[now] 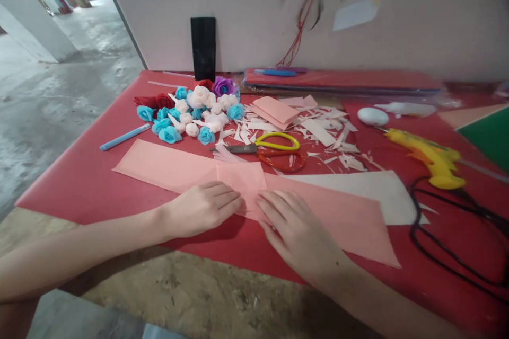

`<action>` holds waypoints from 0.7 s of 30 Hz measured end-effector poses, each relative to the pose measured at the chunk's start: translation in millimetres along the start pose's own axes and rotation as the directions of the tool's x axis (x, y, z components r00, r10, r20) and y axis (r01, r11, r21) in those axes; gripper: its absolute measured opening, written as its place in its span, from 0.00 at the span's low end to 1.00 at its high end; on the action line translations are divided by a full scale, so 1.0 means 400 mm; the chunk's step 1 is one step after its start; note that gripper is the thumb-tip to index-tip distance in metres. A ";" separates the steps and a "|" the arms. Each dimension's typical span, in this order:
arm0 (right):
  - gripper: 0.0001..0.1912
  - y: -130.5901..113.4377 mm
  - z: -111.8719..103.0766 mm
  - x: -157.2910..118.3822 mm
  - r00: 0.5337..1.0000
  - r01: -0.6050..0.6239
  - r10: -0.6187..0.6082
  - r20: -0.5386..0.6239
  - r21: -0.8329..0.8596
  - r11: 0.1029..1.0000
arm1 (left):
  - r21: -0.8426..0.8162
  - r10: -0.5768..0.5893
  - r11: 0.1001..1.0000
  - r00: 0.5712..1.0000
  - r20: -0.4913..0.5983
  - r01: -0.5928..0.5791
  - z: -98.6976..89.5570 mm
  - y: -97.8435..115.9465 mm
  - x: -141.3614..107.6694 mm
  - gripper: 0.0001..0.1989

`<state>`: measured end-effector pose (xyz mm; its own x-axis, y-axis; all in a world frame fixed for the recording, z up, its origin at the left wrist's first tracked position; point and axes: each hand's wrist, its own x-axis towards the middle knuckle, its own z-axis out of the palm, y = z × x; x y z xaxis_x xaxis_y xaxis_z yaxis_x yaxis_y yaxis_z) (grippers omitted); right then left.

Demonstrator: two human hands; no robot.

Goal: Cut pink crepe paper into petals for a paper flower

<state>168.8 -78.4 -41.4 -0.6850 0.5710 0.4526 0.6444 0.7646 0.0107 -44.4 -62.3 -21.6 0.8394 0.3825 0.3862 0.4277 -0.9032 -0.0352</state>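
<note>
A long strip of pink paper (163, 163) lies slantwise in front of me, with a smaller folded square of pink paper (242, 174) at its middle. My left hand (204, 209) bends its fingers over the near edge of this square, the thumb hidden below. From the other side my right hand (292, 225) has its fingertips on the same paper, close to the left hand. Just beyond the square, scissors (274, 151) with one yellow and one red handle lie on the table. A white paper sheet (366, 190) sticks out from under the strip's right part.
Blue, white, red and purple paper flowers (194, 111) are heaped behind, beside paper scraps (326, 130) and folded pink paper (274, 111). A blue pen (125, 136) lies left. A yellow glue gun (429, 153) with black cord (415, 222) is right. A black phone-like slab (203, 47) leans on the wall.
</note>
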 end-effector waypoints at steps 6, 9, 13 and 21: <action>0.18 0.026 -0.018 0.035 0.995 0.086 -0.086 -0.047 -0.004 0.996 | -0.018 -0.020 1.000 0.995 -0.096 0.018 -0.040 -0.007 0.019 0.13; 0.19 0.041 -0.057 0.055 0.992 0.096 -0.089 -0.095 0.072 0.993 | -0.079 -0.058 0.996 0.990 -0.128 0.048 -0.092 -0.013 0.028 0.12; 0.22 0.056 -0.110 0.069 0.998 0.026 -0.018 -0.052 0.158 0.987 | -0.250 -0.217 0.951 0.968 -0.123 0.182 -0.158 -0.027 0.037 0.09; 0.17 0.075 -0.143 0.076 0.989 -0.139 0.101 0.104 0.484 0.864 | -0.869 -0.470 0.375 0.874 0.124 0.325 -0.114 -0.075 0.037 0.22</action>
<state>186.6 -55.3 23.8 -0.6484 0.6730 0.3557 0.4875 0.7260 -0.4851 -60.1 -38.3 27.1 0.5744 0.7827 0.2397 0.1414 -0.3834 0.9127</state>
